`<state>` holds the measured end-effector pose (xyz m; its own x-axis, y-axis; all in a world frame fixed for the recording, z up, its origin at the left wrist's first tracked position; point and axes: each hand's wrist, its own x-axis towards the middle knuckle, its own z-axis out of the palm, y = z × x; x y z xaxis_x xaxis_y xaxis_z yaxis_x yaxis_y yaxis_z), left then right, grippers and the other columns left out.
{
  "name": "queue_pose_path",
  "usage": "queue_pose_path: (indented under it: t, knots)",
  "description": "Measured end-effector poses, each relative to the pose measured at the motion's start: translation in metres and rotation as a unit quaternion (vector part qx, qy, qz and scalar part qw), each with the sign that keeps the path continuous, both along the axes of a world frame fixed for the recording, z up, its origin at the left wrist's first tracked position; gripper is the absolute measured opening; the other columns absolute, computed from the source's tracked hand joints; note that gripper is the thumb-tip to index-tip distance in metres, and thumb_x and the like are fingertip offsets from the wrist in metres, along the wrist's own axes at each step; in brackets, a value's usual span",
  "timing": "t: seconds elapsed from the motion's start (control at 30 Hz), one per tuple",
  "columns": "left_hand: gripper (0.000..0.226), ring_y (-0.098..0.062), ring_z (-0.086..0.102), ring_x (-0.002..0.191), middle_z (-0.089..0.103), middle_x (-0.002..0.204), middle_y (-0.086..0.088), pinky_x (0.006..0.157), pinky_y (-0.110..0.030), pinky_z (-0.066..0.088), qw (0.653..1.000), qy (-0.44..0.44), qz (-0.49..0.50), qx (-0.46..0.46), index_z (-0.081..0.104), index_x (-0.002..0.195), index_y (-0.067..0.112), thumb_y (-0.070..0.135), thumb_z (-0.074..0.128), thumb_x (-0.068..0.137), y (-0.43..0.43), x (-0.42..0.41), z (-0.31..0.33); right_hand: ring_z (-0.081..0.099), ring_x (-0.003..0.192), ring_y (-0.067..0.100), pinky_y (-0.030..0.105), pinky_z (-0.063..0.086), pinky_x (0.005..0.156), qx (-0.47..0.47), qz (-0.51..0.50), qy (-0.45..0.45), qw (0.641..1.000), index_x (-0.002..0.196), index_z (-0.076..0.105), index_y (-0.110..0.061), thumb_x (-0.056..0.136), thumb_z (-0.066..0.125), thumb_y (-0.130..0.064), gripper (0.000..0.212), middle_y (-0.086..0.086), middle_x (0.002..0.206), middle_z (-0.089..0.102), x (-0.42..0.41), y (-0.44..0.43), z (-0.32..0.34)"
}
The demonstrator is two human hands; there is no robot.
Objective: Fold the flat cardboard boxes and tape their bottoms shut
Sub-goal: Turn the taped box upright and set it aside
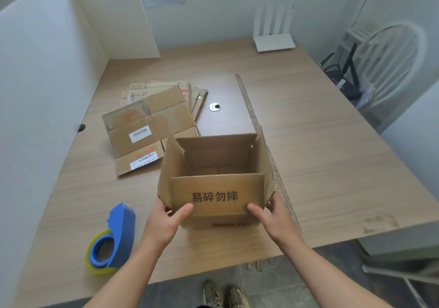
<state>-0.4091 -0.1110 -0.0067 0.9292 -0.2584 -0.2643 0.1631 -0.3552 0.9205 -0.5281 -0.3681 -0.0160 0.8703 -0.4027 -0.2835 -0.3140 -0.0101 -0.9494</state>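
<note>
An unfolded cardboard box (216, 196) stands upright near the table's front edge, its top open and its flaps raised, black characters printed on the near flap. My left hand (166, 219) grips its near left corner, thumb on the front face. My right hand (273, 217) grips the near right corner the same way. A stack of flat cardboard boxes (152, 122) lies behind and to the left. A blue tape dispenser (114, 238) with a roll of clear tape sits at the front left.
The wooden table (332, 153) has a round cable grommet (215, 107) behind the box. A white router (273, 41) stands at the back. White partition panels (42, 75) close the left side. A white chair (389, 60) is at the right.
</note>
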Motion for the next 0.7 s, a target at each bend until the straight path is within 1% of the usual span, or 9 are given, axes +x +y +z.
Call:
queue_pose_path:
  t: [0.07,0.13,0.2,0.27,0.33,0.37,0.5,0.6,0.7]
  knots:
    - [0.049,-0.008,0.063,0.102,0.067,0.111,0.022,0.081,-0.026,0.051,1.0,-0.016,0.006,-0.01,0.055,0.124,0.041,0.046,0.077,0.08,-0.004,0.011,0.007,0.047,0.131,0.005,0.035,0.046,0.105,-0.008,-0.038,-0.034,0.999,0.142,0.042,-0.042,0.072,0.081,-0.055,0.081,-0.019,0.138,0.052,0.011,0.001,0.01]
    - [0.042,-0.009,0.064,0.099,0.068,0.11,0.022,0.079,-0.026,0.051,1.0,-0.015,0.001,-0.027,0.058,0.117,0.045,0.05,0.075,0.08,-0.007,0.023,0.017,0.044,0.129,-0.001,0.032,0.05,0.097,-0.027,-0.02,-0.065,0.997,0.143,0.036,-0.051,0.062,0.083,-0.064,0.095,-0.021,0.139,0.044,0.018,-0.001,0.02]
    - [0.045,-0.009,0.066,0.097,0.07,0.109,0.019,0.078,-0.026,0.052,0.999,-0.008,-0.016,-0.047,0.06,0.113,0.047,0.059,0.074,0.072,-0.009,0.035,0.026,0.046,0.129,0.01,0.039,0.056,0.091,-0.039,0.009,-0.082,0.996,0.148,0.029,-0.051,0.059,0.088,-0.059,0.107,-0.012,0.14,0.039,0.026,-0.005,0.029]
    - [0.056,-0.01,0.066,0.099,0.07,0.111,0.016,0.081,-0.031,0.055,0.997,-0.002,-0.046,-0.06,0.06,0.117,0.045,0.064,0.073,0.066,-0.01,0.046,0.03,0.055,0.124,0.018,0.047,0.059,0.084,-0.019,0.026,-0.077,0.996,0.147,0.03,-0.05,0.058,0.092,-0.048,0.109,-0.007,0.14,0.046,0.032,-0.008,0.036]
    - [0.066,-0.012,0.065,0.103,0.069,0.114,0.016,0.085,-0.033,0.055,0.996,-0.009,-0.074,-0.056,0.058,0.123,0.041,0.065,0.074,0.063,-0.012,0.058,0.034,0.064,0.112,0.014,0.044,0.061,0.076,0.014,0.026,-0.073,0.997,0.144,0.034,-0.052,0.061,0.091,-0.037,0.102,-0.009,0.131,0.058,0.036,-0.01,0.037]
    - [0.067,-0.012,0.065,0.103,0.069,0.115,0.016,0.086,-0.033,0.055,0.995,-0.016,-0.085,-0.056,0.058,0.124,0.041,0.064,0.074,0.063,-0.014,0.064,0.035,0.066,0.108,0.012,0.04,0.061,0.075,0.02,0.017,-0.072,0.997,0.142,0.036,-0.052,0.065,0.09,-0.033,0.096,-0.011,0.127,0.063,0.037,-0.011,0.037]
    - [0.073,-0.006,0.064,0.101,0.065,0.116,0.017,0.081,-0.027,0.053,0.989,-0.051,-0.131,-0.046,0.052,0.134,0.043,0.063,0.071,0.066,-0.029,0.085,0.045,0.067,0.105,0.008,0.032,0.06,0.076,0.025,-0.074,-0.081,0.994,0.129,0.05,-0.055,0.074,0.084,-0.038,0.067,-0.015,0.118,0.069,0.044,-0.013,0.035]
    - [0.076,0.0,0.061,0.102,0.062,0.121,0.016,0.08,-0.022,0.05,0.988,-0.06,-0.137,-0.044,0.048,0.14,0.04,0.061,0.07,0.069,-0.045,0.097,0.049,0.067,0.105,0.007,0.03,0.059,0.08,0.017,-0.136,-0.091,0.986,0.125,0.055,-0.049,0.081,0.081,-0.029,0.055,-0.015,0.116,0.07,0.051,-0.019,0.035]
    - [0.079,-0.002,0.058,0.112,0.06,0.126,0.018,0.09,-0.031,0.051,0.983,-0.06,-0.167,-0.038,0.044,0.143,0.042,0.064,0.068,0.071,-0.058,0.108,0.055,0.066,0.104,0.004,0.029,0.059,0.082,0.0,-0.164,-0.093,0.982,0.122,0.056,-0.053,0.083,0.078,-0.03,0.051,-0.019,0.115,0.07,0.056,-0.031,0.042]
